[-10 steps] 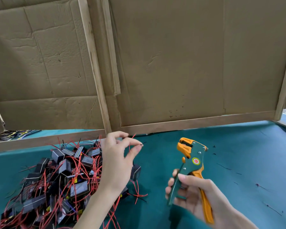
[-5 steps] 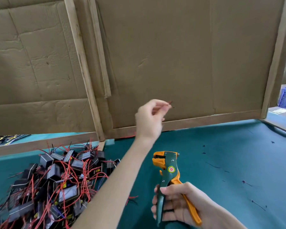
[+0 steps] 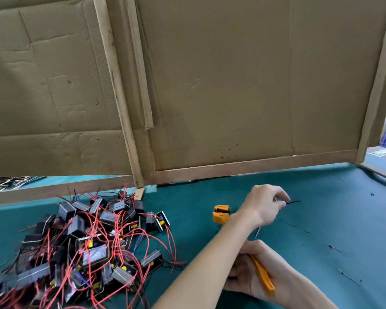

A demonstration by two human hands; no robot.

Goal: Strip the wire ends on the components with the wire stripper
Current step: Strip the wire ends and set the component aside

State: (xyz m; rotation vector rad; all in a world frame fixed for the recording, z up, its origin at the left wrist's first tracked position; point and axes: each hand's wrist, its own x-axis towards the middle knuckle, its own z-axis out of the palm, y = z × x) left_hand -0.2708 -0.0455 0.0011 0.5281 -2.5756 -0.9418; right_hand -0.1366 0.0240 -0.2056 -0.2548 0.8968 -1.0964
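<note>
Orange-headed wire stripper [image 3: 221, 216] gripped in right hand [image 3: 274, 264].

Green table [image 3: 187, 208]: component pile [image 3: 94, 253] left, wire scraps [image 3: 288, 223] right.

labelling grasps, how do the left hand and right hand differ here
The left hand is stretched out over the green mat; the right hand sits low and near. The left hand pinches a short black wire bit in its fingers; the right hand wraps round the handle of the wire stripper. The left forearm crosses over the right hand. Both hold something.
</note>
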